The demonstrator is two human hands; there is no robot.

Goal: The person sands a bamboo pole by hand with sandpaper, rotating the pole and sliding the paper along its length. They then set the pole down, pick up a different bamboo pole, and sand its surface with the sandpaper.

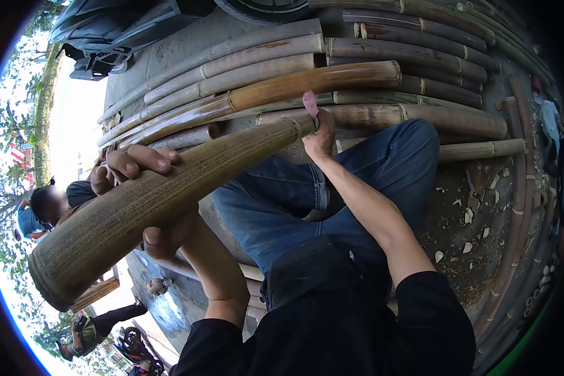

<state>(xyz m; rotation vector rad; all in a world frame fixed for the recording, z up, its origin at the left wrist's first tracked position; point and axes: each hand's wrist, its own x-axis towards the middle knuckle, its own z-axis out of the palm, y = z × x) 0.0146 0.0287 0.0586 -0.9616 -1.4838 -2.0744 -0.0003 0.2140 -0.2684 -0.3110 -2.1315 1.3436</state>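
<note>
A thick greenish-brown bamboo pole (188, 182) slants across my lap, its wide end low at the left and its narrow end up at the right. My left hand (160, 225) is wrapped round the wide part from beneath, with the thumb on the near side and the fingers over the far side. At the narrow end, my right hand (321, 135) is closed against the rim. A flat pink strip (309, 103) sticks up from that hand, beside the bamboo's end. The fingers of the right hand are mostly hidden.
Several bamboo poles (413, 55) lie side by side ahead, one of them glossy brown (313, 80). Pale chips (468, 216) litter the ground at right. A parked motorbike (100, 37) stands upper left. One person (28, 216) is at left; another (88, 329) is lower left.
</note>
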